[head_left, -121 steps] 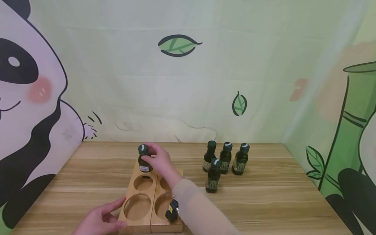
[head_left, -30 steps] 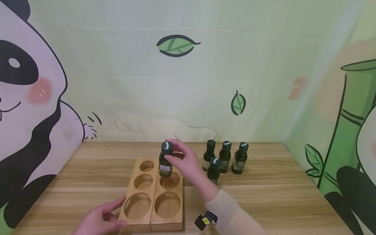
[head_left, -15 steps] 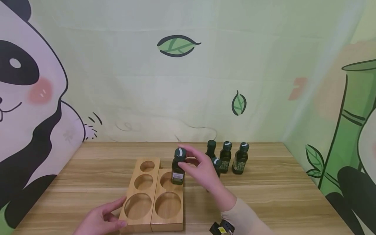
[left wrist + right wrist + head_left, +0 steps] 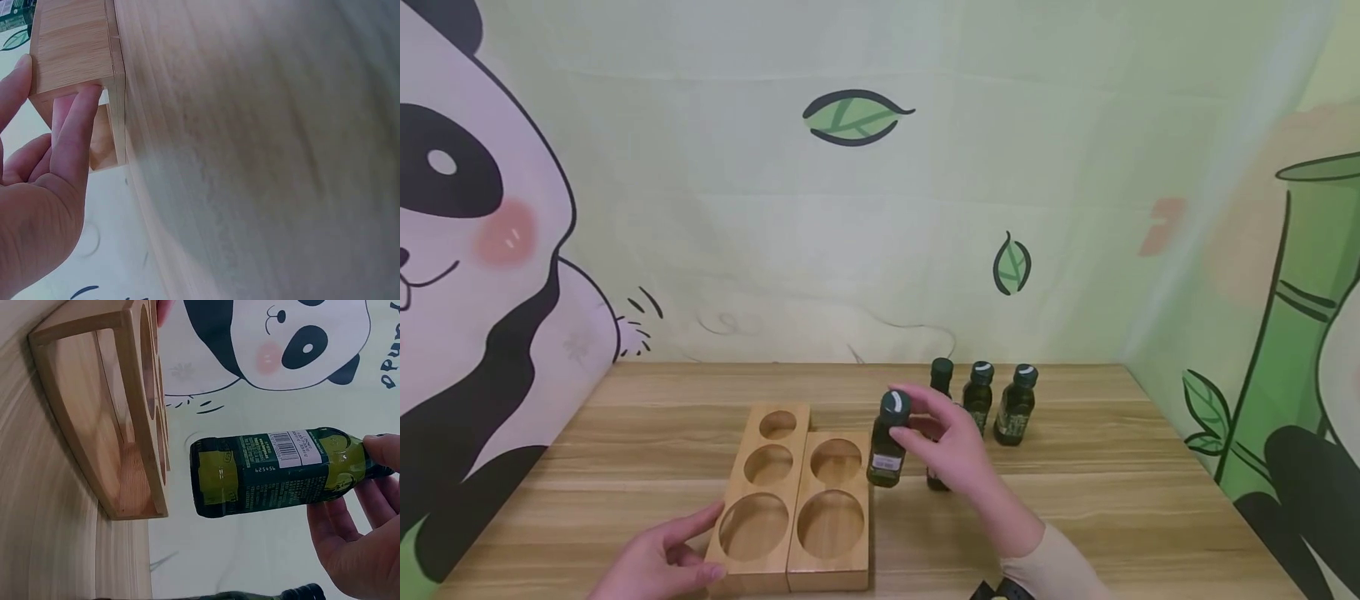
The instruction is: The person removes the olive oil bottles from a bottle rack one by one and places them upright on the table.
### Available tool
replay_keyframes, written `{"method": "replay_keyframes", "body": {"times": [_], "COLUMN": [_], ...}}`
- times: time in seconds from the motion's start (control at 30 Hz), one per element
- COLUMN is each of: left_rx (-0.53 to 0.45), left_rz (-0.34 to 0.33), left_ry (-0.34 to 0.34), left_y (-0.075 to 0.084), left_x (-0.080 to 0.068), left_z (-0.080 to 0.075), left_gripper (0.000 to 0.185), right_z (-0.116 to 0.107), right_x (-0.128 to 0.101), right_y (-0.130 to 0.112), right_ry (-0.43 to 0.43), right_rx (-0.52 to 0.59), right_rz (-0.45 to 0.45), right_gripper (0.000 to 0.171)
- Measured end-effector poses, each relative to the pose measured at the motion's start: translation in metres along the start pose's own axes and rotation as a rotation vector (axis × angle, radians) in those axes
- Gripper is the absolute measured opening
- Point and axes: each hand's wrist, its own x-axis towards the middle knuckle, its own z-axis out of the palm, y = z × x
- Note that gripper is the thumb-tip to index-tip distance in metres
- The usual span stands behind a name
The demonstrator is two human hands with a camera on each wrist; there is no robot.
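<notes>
My right hand (image 4: 951,437) holds a small dark green glass bottle (image 4: 886,454) by its capped neck, thumb on one side and fingers on the other. The bottle is raised just beyond the right edge of a two-hole wooden block (image 4: 829,581). In the right wrist view its back label (image 4: 269,472) shows a barcode. My left hand (image 4: 658,554) grips the front left corner of a longer three-hole wooden block (image 4: 748,582), beside the first. The left wrist view has its fingers (image 4: 78,137) hooked into the block's open side. All the holes hold nothing.
Toward the back right stand a slim-necked bottle (image 4: 941,375) and two bottles like the held one, the middle (image 4: 977,404) and the right (image 4: 1014,412). Another bottle (image 4: 937,477) stands nearer, mostly hidden behind my right hand. A printed panda backdrop (image 4: 700,208) rises behind the table (image 4: 1075,517).
My right hand has carried the bottle from over the back of the three-hole block to the right and nearer, past the two-hole block. My left hand has stayed in place.
</notes>
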Motion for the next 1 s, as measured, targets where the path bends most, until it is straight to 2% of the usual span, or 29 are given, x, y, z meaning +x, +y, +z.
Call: {"method": "replay_keyframes", "body": {"times": [0.33,0.57,1.0], "left_rx": [0.021,0.02,0.039], "left_rz": [0.028,-0.001,0.002], "left_ry": [-0.001,0.01,0.022], "left_y": [-0.002,-0.002,-0.001], "left_x": [0.0,0.001,0.0], "left_z": [0.0,0.0,0.001], "left_gripper": [0.085,0.086,0.084], "right_z": [-0.025,-0.043,-0.073], "right_x": [-0.012,-0.02,-0.034], "right_y": [0.002,0.007,0.012], "right_ry": [0.003,0.017,0.01], "right_rx": [-0.041,-0.045,-0.06], "right_rz": [-0.002,-0.052,0.029], "right_gripper": [0.045,0.044,0.048]}}
